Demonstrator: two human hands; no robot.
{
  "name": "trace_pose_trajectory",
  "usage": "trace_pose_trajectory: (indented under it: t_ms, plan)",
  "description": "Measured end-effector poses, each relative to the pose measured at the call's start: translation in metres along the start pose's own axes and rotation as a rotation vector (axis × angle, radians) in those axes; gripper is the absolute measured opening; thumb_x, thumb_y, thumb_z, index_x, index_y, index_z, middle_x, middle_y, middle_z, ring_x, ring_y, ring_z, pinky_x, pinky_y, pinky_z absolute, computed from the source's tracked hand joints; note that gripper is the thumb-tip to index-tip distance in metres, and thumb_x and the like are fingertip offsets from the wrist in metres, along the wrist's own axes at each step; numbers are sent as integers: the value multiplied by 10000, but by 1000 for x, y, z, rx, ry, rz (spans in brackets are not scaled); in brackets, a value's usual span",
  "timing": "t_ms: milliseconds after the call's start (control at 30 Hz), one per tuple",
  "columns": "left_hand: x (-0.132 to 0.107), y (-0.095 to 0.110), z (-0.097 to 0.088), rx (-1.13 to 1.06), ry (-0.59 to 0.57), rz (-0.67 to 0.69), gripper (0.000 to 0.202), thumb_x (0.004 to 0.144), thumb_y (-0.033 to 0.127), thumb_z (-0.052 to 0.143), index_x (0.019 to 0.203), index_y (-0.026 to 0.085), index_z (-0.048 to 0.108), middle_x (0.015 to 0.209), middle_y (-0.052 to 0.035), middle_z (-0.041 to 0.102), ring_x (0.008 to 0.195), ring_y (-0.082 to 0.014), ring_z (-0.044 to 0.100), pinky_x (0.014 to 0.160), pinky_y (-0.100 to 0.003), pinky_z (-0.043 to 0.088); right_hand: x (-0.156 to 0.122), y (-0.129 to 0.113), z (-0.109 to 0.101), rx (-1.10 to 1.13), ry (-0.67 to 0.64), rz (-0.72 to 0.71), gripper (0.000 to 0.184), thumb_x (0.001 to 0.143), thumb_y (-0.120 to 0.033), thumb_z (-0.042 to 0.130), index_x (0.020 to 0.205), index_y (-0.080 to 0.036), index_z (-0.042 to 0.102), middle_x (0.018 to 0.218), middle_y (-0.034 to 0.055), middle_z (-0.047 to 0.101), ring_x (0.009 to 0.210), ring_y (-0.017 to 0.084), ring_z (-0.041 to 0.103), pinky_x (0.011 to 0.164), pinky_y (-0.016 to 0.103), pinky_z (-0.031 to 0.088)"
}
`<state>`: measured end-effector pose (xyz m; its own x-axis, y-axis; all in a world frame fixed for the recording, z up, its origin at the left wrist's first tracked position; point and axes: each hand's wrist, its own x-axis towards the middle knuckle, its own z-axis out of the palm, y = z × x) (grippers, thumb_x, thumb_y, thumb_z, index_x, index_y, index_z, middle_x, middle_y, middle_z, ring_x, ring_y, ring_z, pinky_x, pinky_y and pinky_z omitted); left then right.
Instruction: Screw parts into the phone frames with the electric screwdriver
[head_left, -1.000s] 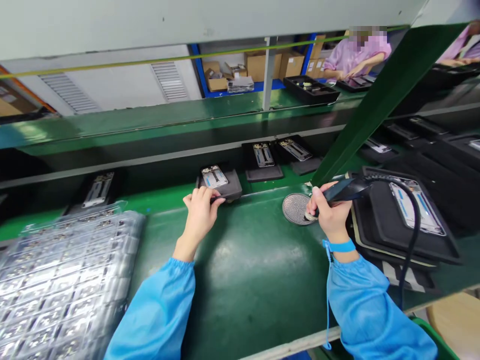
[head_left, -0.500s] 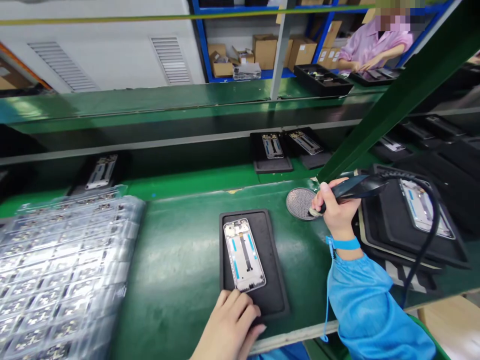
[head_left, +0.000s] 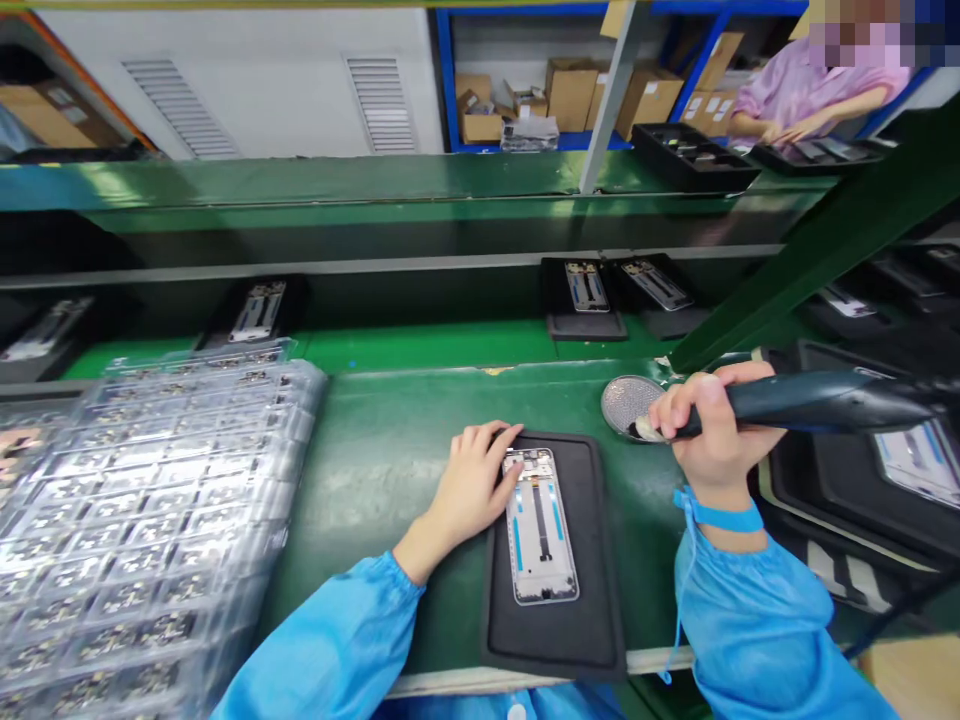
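On the green bench [head_left: 367,460], a silver rectangular phone frame [head_left: 541,525] lies in a flat black tray [head_left: 594,560], long axis pointing away from the person, just right of the nearer left hand [head_left: 472,485], whose fingers spread at the tray's far left corner. The right hand [head_left: 716,432] clasps a dark, tapered tool [head_left: 817,400].

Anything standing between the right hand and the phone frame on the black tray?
Nothing upright that I can see. Between the right hand, gripping the dark tool, and the phone frame lie green bench and the low rim of the black tray. The left hand is at the frame's far left corner, outside that gap.
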<state>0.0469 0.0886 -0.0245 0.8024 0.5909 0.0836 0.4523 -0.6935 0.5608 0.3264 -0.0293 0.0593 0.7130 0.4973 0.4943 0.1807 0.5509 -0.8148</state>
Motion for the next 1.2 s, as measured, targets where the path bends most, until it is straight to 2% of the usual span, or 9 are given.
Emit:
trace_pose_trajectory:
  t_ms: [100, 200, 333, 767, 967, 1100, 1200]
  plan:
    - [-4, 8, 0, -57, -58, 13, 608, 1243, 366, 587, 1843, 292, 655, 1735, -168, 718, 1555, -384, 644, 1312, -605, 566, -18, -6, 35, 103, -142, 68, 444, 1071, -536, 980, 1056, -319, 593, 622, -128, 599, 414, 125, 517, 457, 271, 523]
    - [-3, 9, -4, -105, -83, 3, 657, 1202, 363, 642, 1857, 319, 647, 1755, -151, 711, 1549, -385, 641, 1321, -609, 556, -36, 1, 66, 165, -281, 214, 486, 1078, -590, 968, 1066, -324, 562, 622, -148, 583, 401, 121, 527, 436, 262, 519]
    - [-1, 10, -6, -130, -78, 1, 639, 1197, 373, 666, 1834, 324, 672, 1737, -146, 723, 1515, -384, 657, 1302, -605, 571, -49, 16, 85, 181, -355, 294, 524, 1079, -615, 965, 1065, -320, 533, 600, -159, 572, 392, 111, 512, 441, 252, 518]
    - [0, 19, -3, -137, -72, 12, 610, 1211, 368, 659, 1818, 321, 687, 1698, -154, 742, 1460, -391, 673, 1274, -610, 583, -57, 25, 80, 139, -416, 290, 481, 1083, -579, 970, 1086, -331, 558, 632, -143, 584, 419, 123, 502, 449, 278, 511]
    - [-1, 21, -2, -153, -70, 8, 595, 1217, 347, 658, 1809, 295, 678, 1734, -163, 718, 1525, -400, 654, 1333, -630, 579, -64, 32, 74, 68, -457, 373, 498, 1020, -548, 1024, 1035, -310, 587, 746, -99, 613, 547, 123, 564, 532, 291, 540]
    - [-12, 23, -7, -175, 1, -29, 570, 1209, 289, 650, 1778, 279, 678, 1806, -179, 649, 1642, -391, 612, 1407, -640, 563, -67, 36, 76, 49, -452, 377, 483, 1005, -528, 1023, 1017, -300, 598, 810, -80, 644, 594, 122, 591, 561, 294, 536]
    - [-34, 31, -19, -157, 85, -91, 512, 1213, 247, 616, 1714, 266, 719, 1753, -180, 685, 1641, -373, 632, 1404, -613, 584, -70, 35, 75, 50, -435, 381, 483, 1000, -510, 1024, 1011, -301, 590, 794, -86, 638, 579, 123, 585, 557, 294, 513]
